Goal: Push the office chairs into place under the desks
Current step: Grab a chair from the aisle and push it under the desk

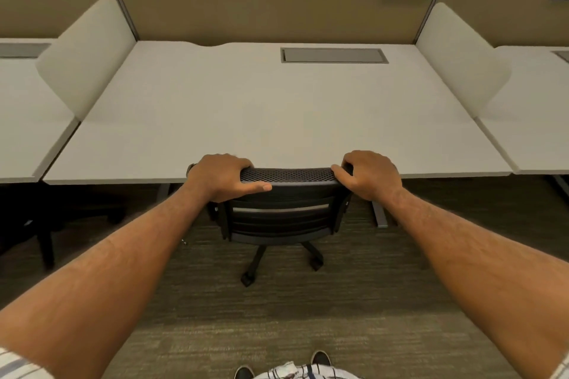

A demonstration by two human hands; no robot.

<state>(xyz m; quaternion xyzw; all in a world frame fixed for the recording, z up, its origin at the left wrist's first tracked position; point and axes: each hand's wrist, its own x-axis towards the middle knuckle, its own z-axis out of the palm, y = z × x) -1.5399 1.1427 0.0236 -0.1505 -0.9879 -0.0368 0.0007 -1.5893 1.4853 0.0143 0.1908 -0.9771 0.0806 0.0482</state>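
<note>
A black mesh-backed office chair [283, 215] stands against the front edge of a white desk [261, 108], its seat hidden beneath the desktop. My left hand [223, 177] grips the left end of the backrest's top rail. My right hand [369, 174] grips the right end of the same rail. The chair's wheeled base [277, 261] shows on the carpet below the backrest.
White side screens [83, 52] [458, 58] separate this desk from neighbouring desks on both sides. A grey cable hatch [334, 55] lies in the desktop. Another dark chair [46, 224] sits under the left desk. A grey desk leg [380, 212] stands right of the chair. Carpet stretches behind me.
</note>
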